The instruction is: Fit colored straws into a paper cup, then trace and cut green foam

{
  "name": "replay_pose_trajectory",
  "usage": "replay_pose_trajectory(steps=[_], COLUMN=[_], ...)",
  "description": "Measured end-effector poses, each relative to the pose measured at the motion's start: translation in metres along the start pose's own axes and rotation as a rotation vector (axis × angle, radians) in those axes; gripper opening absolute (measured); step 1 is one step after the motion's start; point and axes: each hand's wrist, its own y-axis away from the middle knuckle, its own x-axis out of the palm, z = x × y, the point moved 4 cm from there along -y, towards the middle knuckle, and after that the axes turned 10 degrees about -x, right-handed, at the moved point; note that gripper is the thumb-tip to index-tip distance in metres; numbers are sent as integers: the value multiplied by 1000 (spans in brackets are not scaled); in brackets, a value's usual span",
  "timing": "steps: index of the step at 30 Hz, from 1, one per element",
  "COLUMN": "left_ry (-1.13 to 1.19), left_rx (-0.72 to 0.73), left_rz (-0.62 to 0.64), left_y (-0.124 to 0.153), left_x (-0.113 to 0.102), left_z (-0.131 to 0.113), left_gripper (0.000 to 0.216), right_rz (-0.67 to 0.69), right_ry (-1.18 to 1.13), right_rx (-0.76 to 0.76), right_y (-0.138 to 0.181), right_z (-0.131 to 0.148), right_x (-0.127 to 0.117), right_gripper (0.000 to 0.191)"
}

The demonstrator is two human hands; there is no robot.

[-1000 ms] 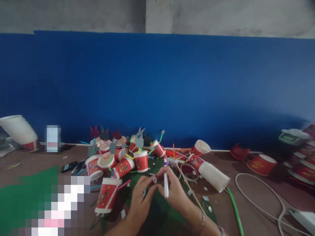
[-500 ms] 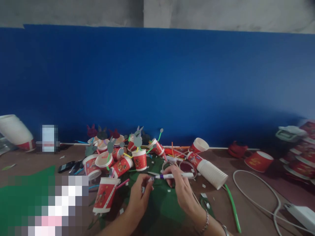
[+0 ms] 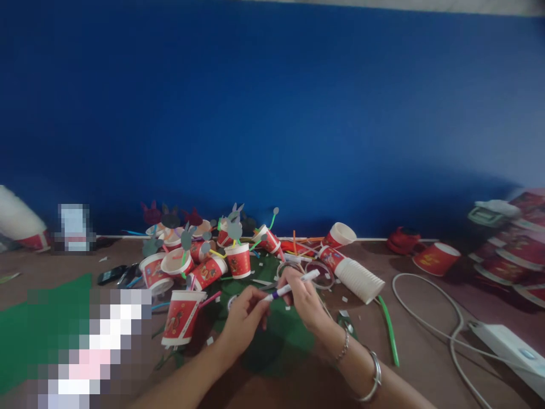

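My right hand (image 3: pixel 301 298) is closed around a white marker (image 3: pixel 284 290) with a purple band, held slantwise with its purple-banded end pointing down to the left. That end reaches the fingertips of my left hand (image 3: pixel 244 315), which are pinched together; what lies between them is hidden. Just behind my left hand a pale round thing (image 3: pixel 231 302) shows in part. Green paper (image 3: pixel 276 341) lies under both hands, with small white scraps about. Left of my left hand, a red paper cup (image 3: pixel 182 319) stands with a pink straw beside it.
Several decorated red cups (image 3: pixel 206 274) with straws and paper animal heads crowd the back. A stack of paper cups (image 3: pixel 360 279) lies on its side at right, near a green tube (image 3: pixel 389 332). Further right are a white cable (image 3: pixel 457 318) and a power strip (image 3: pixel 506 349).
The view has tipped downward, so the scene sits higher. The marker has turned to a steeper slant, its far end raised. The small pale piece at my left fingertips is now hidden.
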Motion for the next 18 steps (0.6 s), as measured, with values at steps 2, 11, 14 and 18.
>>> replay_pose_trajectory(steps=[2, 11, 14, 18], left_ry=[75, -188, -323, -605], left_rx=[-72, 105, 164, 312], left_rz=[66, 13, -29, -92], left_y=[-2, -3, -4, -5], left_x=[3, -4, -7, -9], left_z=[0, 0, -1, -2], left_gripper=[24, 16, 17, 22], right_rz=[-14, 8, -13, -48], right_ry=[-11, -35, -56, -168], right_rx=[14, 62, 55, 129], right_y=[-1, 0, -5, -5], right_z=[-2, -12, -9, -7], right_x=[-1, 1, -8, -22], right_gripper=[28, 28, 32, 30])
